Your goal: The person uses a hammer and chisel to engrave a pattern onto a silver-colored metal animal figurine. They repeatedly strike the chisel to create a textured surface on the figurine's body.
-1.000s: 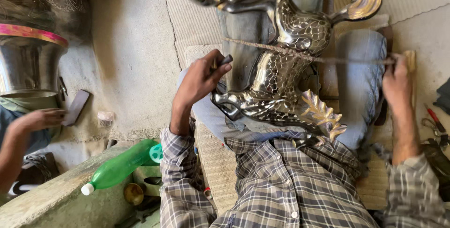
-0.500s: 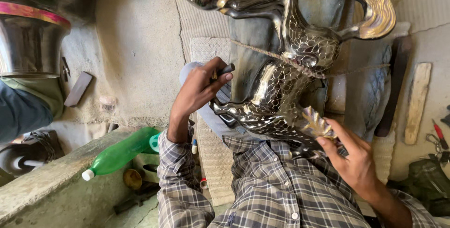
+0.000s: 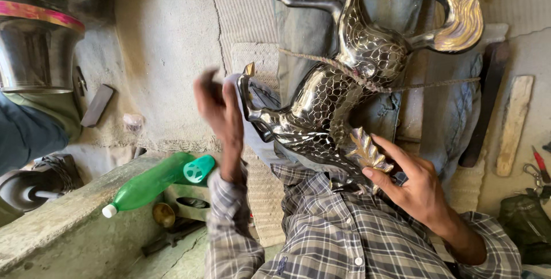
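Note:
A shiny engraved metal horse figure with a golden tail and mane lies across my lap, a thin cord tied around its body. My right hand pinches the golden mane between thumb and fingers at the horse's near end. Just left of the horse's raised front leg is my left hand, lifted and blurred by motion. Whether it holds anything cannot be made out.
A green plastic bottle lies on a concrete ledge at lower left. A steel vessel stands at far left beside another person's blue clothing. A wooden stick, a dark bar and red-handled pliers lie at right.
My right hand came off the cord's far end and took the golden mane. My left hand swung away from the horse's front, now blurred. The other person's hand at left is gone.

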{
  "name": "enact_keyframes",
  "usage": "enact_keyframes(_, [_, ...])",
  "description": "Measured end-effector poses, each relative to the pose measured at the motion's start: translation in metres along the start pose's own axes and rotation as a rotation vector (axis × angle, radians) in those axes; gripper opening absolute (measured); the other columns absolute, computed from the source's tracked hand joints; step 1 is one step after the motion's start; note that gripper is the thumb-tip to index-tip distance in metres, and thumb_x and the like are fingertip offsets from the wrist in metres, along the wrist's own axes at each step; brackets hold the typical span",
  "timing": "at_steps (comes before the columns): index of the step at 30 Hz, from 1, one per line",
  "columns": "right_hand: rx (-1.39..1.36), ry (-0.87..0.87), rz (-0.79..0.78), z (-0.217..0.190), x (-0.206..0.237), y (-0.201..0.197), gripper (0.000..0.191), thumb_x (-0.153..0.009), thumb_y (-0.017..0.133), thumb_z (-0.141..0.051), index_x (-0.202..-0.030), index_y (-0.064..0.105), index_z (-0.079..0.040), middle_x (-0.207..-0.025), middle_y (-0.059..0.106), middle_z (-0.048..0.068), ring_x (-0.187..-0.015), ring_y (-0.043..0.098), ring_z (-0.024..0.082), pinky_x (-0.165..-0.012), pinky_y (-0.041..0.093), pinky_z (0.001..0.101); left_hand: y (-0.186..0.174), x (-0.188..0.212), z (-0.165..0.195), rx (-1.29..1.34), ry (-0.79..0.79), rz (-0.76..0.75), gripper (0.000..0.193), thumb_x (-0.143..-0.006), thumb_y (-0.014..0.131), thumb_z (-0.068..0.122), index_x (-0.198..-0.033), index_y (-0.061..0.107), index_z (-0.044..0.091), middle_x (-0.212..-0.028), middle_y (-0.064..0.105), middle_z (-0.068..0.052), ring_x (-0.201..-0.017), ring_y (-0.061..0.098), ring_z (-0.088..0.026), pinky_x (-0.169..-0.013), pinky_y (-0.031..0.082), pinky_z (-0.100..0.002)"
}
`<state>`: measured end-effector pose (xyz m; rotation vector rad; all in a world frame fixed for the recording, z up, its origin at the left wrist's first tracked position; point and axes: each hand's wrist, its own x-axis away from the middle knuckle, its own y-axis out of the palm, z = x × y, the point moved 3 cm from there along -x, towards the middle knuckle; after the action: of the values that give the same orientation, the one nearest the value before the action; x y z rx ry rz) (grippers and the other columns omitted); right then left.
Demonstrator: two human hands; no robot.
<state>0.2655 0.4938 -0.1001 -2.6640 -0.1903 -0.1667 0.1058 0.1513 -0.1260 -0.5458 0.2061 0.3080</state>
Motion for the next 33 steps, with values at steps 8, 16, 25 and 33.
enact_keyframes(8, [0.007,0.136,-0.098,-0.006,0.0,-0.002,0.068,-0.087,0.074,-0.03,-0.147,0.054,-0.006,-0.101,0.08,0.016,-0.084,0.081,0.019,-0.068,0.062,0.0321,0.018,0.18,0.027,-0.485,0.821,-0.334,0.027,-0.095,0.07,0.035,-0.087,0.077,0.01,-0.055,0.053,0.005,-0.047,0.042,-0.008,-0.044,0.031,-0.025])
enact_keyframes(16, [0.009,0.042,-0.035,-0.012,0.013,-0.008,0.06,-0.089,0.074,-0.024,-0.143,0.059,-0.006,-0.102,0.078,0.015,-0.084,0.076,0.018,-0.068,0.058,0.0321,0.048,0.192,0.034,-0.575,0.657,-0.652,0.014,-0.1,0.069,0.021,-0.093,0.072,0.01,-0.078,0.07,-0.003,-0.068,0.055,-0.01,-0.061,0.047,-0.028])
enact_keyframes(25, [-0.411,0.002,0.108,0.037,-0.005,-0.076,0.053,-0.101,0.066,-0.014,-0.149,0.052,0.002,-0.108,0.071,0.016,-0.092,0.075,0.022,-0.073,0.066,0.0338,-0.005,0.133,0.049,-0.123,0.835,-0.559,0.033,-0.099,0.082,0.041,-0.076,0.065,0.025,-0.051,0.053,0.01,-0.04,0.04,-0.009,-0.034,0.033,-0.034])
enact_keyframes(33, [0.94,0.194,0.366,0.109,-0.026,-0.1,0.047,-0.114,0.074,-0.016,-0.151,0.054,0.006,-0.118,0.059,0.028,-0.106,0.063,0.041,-0.091,0.054,0.0497,0.021,0.008,0.108,0.244,0.281,-0.74,0.024,-0.105,0.062,0.008,-0.129,0.065,0.004,-0.108,0.06,-0.008,-0.095,0.055,-0.018,-0.079,0.051,-0.035])
